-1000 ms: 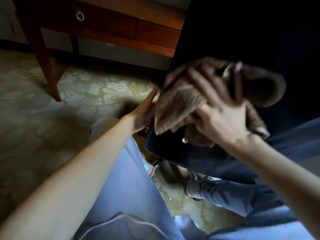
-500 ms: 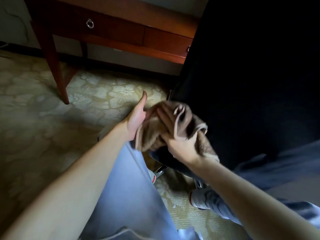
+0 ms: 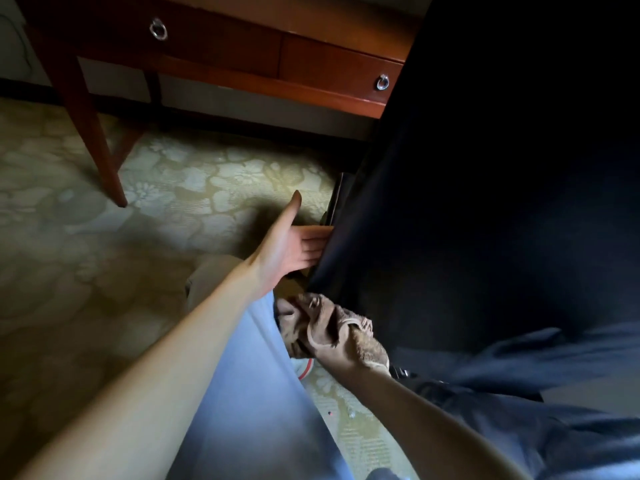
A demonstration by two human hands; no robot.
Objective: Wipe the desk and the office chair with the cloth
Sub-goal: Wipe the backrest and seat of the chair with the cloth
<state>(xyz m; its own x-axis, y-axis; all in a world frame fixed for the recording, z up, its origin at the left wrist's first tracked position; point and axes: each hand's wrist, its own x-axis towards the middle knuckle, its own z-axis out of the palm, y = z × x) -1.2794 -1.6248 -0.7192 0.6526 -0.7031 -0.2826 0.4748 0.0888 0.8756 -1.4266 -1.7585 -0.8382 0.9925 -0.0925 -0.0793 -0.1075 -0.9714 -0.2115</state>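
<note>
The dark office chair (image 3: 485,202) fills the right half of the head view, its back towards me. My left hand (image 3: 287,247) reaches to the chair's left edge with the thumb up and straight fingers against it; the fingertips are hidden behind the edge. Lower down, my right hand (image 3: 329,348) grips the bunched brown cloth (image 3: 372,348) and presses it on the chair's lower left corner. The red-brown wooden desk (image 3: 242,46) with two ring-pull drawers stands at the top, behind the chair.
A desk leg (image 3: 93,133) comes down to the patterned carpet (image 3: 190,195) at the left. My legs in light blue trousers (image 3: 249,393) are bent below the hands. A shoe (image 3: 304,367) shows beside the cloth.
My right hand has carried the cloth down the chair back to its lower left corner. My left hand has stayed at the chair's edge, and the view has tilted up slightly.
</note>
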